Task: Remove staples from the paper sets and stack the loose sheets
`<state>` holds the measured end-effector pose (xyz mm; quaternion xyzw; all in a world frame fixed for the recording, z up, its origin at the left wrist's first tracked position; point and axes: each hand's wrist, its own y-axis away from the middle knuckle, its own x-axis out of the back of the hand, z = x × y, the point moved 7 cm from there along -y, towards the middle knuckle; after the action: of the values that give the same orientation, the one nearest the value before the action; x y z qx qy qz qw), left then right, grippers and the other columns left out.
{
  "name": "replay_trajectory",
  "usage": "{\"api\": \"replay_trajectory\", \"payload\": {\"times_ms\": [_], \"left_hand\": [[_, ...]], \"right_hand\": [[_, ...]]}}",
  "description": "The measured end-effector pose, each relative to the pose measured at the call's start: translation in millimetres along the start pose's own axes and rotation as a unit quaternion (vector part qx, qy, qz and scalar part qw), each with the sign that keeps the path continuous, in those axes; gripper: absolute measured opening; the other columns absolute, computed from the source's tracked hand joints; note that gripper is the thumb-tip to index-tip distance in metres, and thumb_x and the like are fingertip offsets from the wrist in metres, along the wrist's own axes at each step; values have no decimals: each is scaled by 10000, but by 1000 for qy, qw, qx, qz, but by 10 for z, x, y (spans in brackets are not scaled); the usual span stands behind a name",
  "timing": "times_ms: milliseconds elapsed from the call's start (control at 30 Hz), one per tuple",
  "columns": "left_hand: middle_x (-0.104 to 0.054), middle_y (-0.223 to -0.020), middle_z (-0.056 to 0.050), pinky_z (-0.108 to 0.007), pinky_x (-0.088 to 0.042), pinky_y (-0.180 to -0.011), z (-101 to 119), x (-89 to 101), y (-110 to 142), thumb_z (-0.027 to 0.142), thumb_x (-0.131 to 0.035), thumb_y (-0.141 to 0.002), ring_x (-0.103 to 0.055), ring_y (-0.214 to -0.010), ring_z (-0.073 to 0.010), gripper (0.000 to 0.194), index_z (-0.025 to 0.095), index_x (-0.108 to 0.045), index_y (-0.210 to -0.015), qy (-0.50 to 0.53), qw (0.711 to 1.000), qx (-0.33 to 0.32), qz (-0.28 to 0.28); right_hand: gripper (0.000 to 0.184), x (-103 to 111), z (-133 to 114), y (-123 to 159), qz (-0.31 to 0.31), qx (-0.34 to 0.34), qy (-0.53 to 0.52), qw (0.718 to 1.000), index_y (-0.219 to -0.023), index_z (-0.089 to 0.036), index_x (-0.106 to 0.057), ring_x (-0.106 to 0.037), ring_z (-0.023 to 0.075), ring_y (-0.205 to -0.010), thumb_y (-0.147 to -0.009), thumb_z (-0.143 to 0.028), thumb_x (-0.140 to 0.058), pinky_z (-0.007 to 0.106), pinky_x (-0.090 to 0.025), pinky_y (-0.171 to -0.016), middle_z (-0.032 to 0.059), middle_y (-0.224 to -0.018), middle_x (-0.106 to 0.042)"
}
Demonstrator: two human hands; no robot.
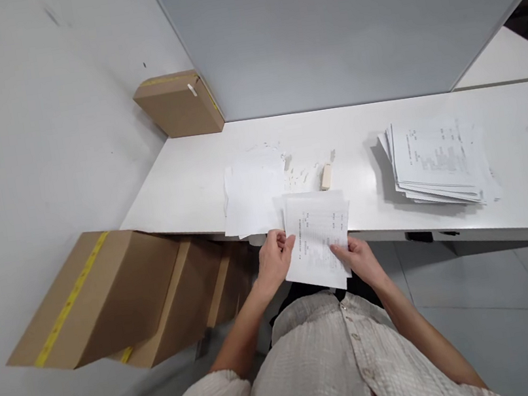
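Observation:
A few printed paper sheets (317,239) are held at the table's front edge, slightly fanned out, with print facing up. My right hand (360,260) grips their right side, thumb on top and fingers underneath. At the left edge, my left hand (276,261) has its fingers curled and its thumb against the paper. Just beyond my left hand lies a loose pile of blank-looking white sheets (253,193). A small cream block (326,177), perhaps an eraser, rests behind the held sheets. To the right sits a thick, uneven stack of printed papers (431,156).
The white table (360,210) meets a grey panel (318,31) at the back. One cardboard box (183,104) stands in the far left corner. Larger boxes with yellow tape (110,300) are at the left, below the tabletop. Dark marks or scraps lie near the cream block.

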<state>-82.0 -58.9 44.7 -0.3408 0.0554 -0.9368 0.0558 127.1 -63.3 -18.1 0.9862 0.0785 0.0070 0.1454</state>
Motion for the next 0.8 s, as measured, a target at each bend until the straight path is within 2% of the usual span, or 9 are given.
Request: {"api": "replay_trajectory", "payload": {"times_ms": [100,167,267,367,467,567,633,700,800], "left_hand": [[-598,-867,-50,-275,-466,-694,-122,-48,-125,476,-470,-838,-573,-744,-134,450,164,-461,-1162,144,985,84,-34],[-603,-918,-67,-274,-476,-721,-97,-61,-218,485,-499,-820,-577,-791,-137,502,160,-461,-1201,227,968,100,-29],[-624,-954,-69,-280,-478,-760,68,-80,-370,453,-543,-805,-575,-823,-140,441,169,-551,-1143,321,943,77,-36],[-652,-833,-35,-272,-476,-754,272,-49,-526,408,-600,-774,-574,-760,-127,302,164,-658,-942,386,922,42,-15],[-647,-752,-8,-254,-476,-719,486,44,-663,383,-659,-727,-571,-720,-118,240,164,-671,-824,411,910,4,50],[-653,-765,-8,-247,-477,-699,738,123,-747,392,-657,-729,-577,-726,-119,240,175,-664,-831,425,899,-48,93],[-653,-769,-11,-248,-477,-704,862,151,-771,400,-651,-736,-582,-735,-120,243,179,-656,-835,426,894,-76,114],[-643,-748,-8,-250,-476,-697,901,134,-780,416,-640,-742,-581,-720,-119,252,179,-639,-830,412,898,-82,127],[-620,-721,-7,-250,-470,-673,816,20,-781,453,-603,-761,-566,-687,-117,282,176,-607,-815,374,916,-63,133]], "right_hand": [[313,129,-197,71,11,34,68,997,-853,-166,-682,-636,269,-768,-752,-449,-594,344,-490,-621,64,-845,-706],[308,206,-321,87,21,56,94,994,-860,-170,-683,-634,272,-772,-762,-445,-586,339,-484,-613,65,-851,-705],[307,296,-473,64,30,85,121,989,-883,-170,-680,-630,270,-791,-764,-437,-586,334,-482,-619,69,-878,-702],[287,413,-663,3,72,116,151,979,-815,-164,-672,-619,245,-741,-760,-433,-588,328,-474,-623,58,-798,-692],[271,550,-974,-50,143,163,166,962,-761,-161,-657,-600,220,-697,-753,-423,-590,325,-466,-634,39,-709,-664],[246,624,-1303,-93,181,221,146,947,-818,-159,-657,-600,225,-783,-742,-388,-608,329,-469,-692,51,-787,-670],[253,657,-1425,-138,196,245,126,941,-861,-158,-653,-594,237,-860,-733,-374,-620,344,-465,-740,67,-862,-672],[275,671,-1425,-221,194,252,93,944,-911,-165,-641,-586,243,-919,-735,-375,-620,361,-460,-783,75,-924,-667],[325,659,-1250,-394,164,248,21,955,-998,-194,-594,-588,228,-952,-735,-382,-626,376,-454,-832,73,-990,-654]]}}
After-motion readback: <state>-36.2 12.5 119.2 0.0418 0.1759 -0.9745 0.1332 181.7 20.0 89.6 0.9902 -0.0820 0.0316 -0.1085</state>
